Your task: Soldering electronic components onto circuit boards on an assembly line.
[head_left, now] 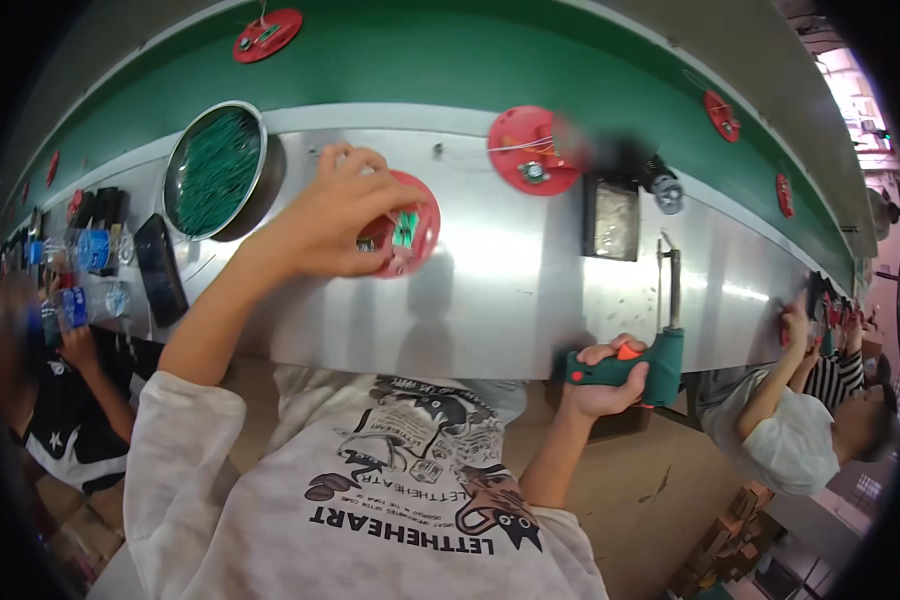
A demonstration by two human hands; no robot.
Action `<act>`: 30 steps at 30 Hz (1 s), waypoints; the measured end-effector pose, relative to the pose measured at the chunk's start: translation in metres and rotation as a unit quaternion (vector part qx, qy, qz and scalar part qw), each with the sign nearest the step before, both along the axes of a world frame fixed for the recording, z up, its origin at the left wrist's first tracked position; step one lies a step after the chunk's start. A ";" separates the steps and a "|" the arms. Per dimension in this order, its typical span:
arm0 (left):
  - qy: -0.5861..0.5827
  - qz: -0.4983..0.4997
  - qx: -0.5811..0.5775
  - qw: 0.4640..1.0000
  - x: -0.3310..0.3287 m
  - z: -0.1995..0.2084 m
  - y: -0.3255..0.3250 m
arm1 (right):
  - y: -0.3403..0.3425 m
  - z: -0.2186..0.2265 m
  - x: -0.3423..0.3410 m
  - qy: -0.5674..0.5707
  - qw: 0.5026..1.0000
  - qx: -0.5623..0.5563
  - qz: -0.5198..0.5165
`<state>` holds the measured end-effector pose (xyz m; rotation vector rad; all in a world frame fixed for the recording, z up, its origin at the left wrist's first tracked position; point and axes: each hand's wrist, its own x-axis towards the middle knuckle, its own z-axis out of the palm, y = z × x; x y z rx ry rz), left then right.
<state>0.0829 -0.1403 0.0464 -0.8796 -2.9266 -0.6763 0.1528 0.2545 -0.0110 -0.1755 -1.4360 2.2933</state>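
On the metal worktop, my left hand (340, 215) is closed over the left side of a red round disc (426, 222), fingers at its upper edge and thumb low. A small green circuit board (405, 229) shows on that disc, partly covered by the fingers. My right hand (610, 380) grips a green soldering gun (667, 362) by its handle, near the worktop's front edge. Its long metal tip points away from me, and an orange trigger shows by the fingers. The tip is well apart from the disc.
A metal bowl (260, 165) of green wires stands left of my hand, beside a dark phone (160, 270) and bottles (92, 250). Another red disc (510, 150) with wires lies at the belt's edge, near a black-framed tray (613, 222). More discs ride the green belt (400, 60). People sit on both sides.
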 end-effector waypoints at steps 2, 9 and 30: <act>0.129 0.080 -0.020 0.988 -0.036 -0.001 0.007 | 0.001 0.000 0.005 -0.006 1.000 0.008 -0.016; 0.254 0.148 0.088 0.952 -0.125 0.003 0.084 | -0.006 0.004 0.004 -0.009 0.999 0.005 -0.032; 0.008 0.087 0.281 0.956 -0.073 -0.038 0.064 | -0.018 0.018 0.001 -0.058 0.996 0.036 -0.060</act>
